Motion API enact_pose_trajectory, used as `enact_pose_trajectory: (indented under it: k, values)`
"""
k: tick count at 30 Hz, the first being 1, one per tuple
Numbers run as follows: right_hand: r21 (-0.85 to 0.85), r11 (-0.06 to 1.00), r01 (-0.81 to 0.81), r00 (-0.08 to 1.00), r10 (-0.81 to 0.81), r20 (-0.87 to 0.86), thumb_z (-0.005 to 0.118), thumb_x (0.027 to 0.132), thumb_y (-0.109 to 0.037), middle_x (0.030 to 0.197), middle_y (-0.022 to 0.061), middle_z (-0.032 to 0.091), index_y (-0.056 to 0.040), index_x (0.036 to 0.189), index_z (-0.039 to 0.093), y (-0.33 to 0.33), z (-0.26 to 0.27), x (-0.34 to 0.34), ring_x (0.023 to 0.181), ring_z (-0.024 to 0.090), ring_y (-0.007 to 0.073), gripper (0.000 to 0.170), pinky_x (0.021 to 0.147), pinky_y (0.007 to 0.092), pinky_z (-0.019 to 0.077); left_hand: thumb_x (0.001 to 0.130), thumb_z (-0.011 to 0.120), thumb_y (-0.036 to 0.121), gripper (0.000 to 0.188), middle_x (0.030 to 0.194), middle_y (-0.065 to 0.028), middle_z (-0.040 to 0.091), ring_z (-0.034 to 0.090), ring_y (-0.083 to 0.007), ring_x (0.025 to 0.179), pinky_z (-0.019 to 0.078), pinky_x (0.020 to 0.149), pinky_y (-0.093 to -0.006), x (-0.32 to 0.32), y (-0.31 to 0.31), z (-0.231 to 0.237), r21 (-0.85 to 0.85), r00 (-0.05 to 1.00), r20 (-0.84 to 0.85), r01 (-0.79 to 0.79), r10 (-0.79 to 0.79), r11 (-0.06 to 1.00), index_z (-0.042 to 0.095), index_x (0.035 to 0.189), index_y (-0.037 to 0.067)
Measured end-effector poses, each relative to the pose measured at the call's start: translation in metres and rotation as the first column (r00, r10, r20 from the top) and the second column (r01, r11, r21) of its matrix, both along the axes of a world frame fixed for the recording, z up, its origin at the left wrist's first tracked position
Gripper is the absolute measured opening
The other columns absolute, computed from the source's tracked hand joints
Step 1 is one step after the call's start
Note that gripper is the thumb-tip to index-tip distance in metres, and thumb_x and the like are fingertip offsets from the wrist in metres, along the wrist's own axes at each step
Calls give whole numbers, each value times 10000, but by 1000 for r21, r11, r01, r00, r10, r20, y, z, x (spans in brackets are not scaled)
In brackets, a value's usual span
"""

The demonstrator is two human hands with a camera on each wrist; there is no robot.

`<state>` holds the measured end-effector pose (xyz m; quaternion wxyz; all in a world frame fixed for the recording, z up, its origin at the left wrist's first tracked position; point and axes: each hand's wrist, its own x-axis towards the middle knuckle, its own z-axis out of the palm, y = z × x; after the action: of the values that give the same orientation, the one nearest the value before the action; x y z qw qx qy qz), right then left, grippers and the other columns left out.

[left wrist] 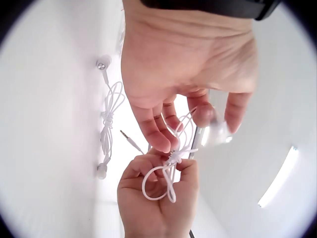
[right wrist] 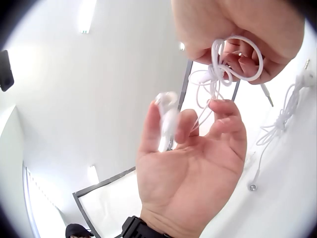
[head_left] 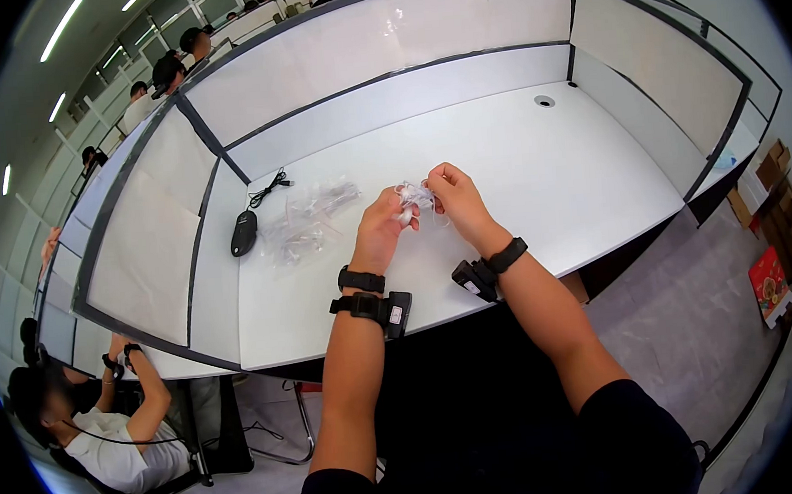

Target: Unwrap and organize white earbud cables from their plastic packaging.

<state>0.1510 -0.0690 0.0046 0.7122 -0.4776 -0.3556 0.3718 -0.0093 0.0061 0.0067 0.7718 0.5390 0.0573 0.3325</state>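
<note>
Head view: white earphones (head_left: 413, 195) up between both hands, above the surface (head_left: 499, 139). Left hand (head_left: 379, 230) and right hand (head_left: 457, 201) nearly meet over them. Containers: clear plastic bags (head_left: 307, 221) heaped on the surface left of the hands; too small to tell if anything is in them. Black mouse (head_left: 244, 234) just beside the bags, coiled mouse lead (head_left: 269, 190) behind it. Cardboard boxes (head_left: 773, 165) stacked on the floor at far right, contents can't be made out.

Left wrist view: left grip nearly closed, thumb and forefinger around a blurred white end of the earphones, other fingers curled at the cable. Right hand below, fingers pinching the tied middle of the bundle, loops hanging over the palm. Plug (left wrist: 131, 141) sticks out beside the right hand. Second pair of earphones (left wrist: 107, 119) lies tied on the surface, out of any bag.

Right wrist view: right grip tight, fingers curled on the cable near the knot, loop standing out in front. Left-hand fingertips also touch the strands. Second pair apart from both hands.
</note>
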Motion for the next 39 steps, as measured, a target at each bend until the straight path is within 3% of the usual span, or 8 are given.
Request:
enact_pose_trajectory:
  k: [4, 10, 16, 19, 29, 32, 35, 39]
  values:
    - [-18, 1000, 0, 997, -2, -78, 577, 937, -174, 721, 12, 551, -39, 901, 568, 4, -4, 0, 570, 475, 81, 140, 517, 244, 394, 995, 495, 301, 297, 1103, -68, 568, 568, -234, 1000, 460, 862, -397, -1, -3, 5, -6, 990, 136, 22, -21, 1000, 544, 810, 73]
    - [57, 997, 54, 994, -48, -101, 568, 942, -158, 737, 18, 558, -33, 937, 573, 0, 4, 0, 585, 495, 91, 125, 525, 250, 421, 967, 546, 233, 292, 1084, -84, 596, 588, -225, 966, 441, 921, -388, 1, 2, 1, -82, 952, -113, -296, 286, 952, 612, 762, 35]
    - [111, 994, 2, 987, 17, -162, 587, 939, -130, 810, 39, 609, -26, 968, 580, -1, 4, 2, 680, 557, 99, 108, 589, 262, 476, 955, 599, 228, 260, 809, -34, 603, 602, -156, 838, 465, 765, -294, 1, 12, -14, 251, 884, -126, -412, 451, 876, 660, 864, -9]
    - [135, 988, -76, 982, 98, -162, 596, 940, -118, 890, 66, 651, -20, 985, 584, -1, 5, 0, 747, 602, 112, 109, 654, 264, 511, 959, 602, 239, 258, 848, -38, 622, 599, -133, 790, 462, 715, -274, -5, 12, -7, 208, 956, -178, -194, 232, 959, 659, 928, -10]
    - [103, 984, -144, 987, 135, 84, 629, 923, -123, 1002, 63, 664, -31, 999, 592, 1, 0, -3, 789, 628, 108, 125, 668, 255, 517, 953, 666, 188, 236, 956, -67, 697, 634, -124, 828, 481, 735, -266, 6, 3, -8, 346, 918, -164, -289, 361, 892, 643, 1067, -17]
    - [14, 998, -55, 985, 52, 165, 643, 897, -121, 1003, 41, 652, -45, 1024, 593, -8, 9, -3, 736, 598, 86, 157, 606, 246, 479, 993, 589, 174, 207, 1004, -77, 678, 637, -148, 918, 496, 842, -294, 6, -5, 1, 371, 915, -168, -285, 366, 884, 628, 1078, -10]
    - [90, 991, 100, 977, -115, 179, 645, 846, -78, 1017, 29, 638, -50, 1050, 587, -9, 9, -5, 682, 565, 76, 214, 577, 239, 444, 1010, 518, 149, 215, 1045, -113, 667, 640, -200, 958, 489, 887, -340, 8, -6, 3, 166, 954, -89, -267, 285, 949, 599, 1122, -17]
    - [201, 954, 224, 864, -289, 412, 626, 786, -22, 1072, 23, 639, -59, 1103, 585, -10, 9, -1, 750, 568, 94, 322, 658, 252, 458, 997, 434, 162, 242, 997, -140, 640, 625, -257, 938, 470, 913, -384, 2, -5, 7, -9, 992, -17, -126, 125, 992, 569, 1104, -8]
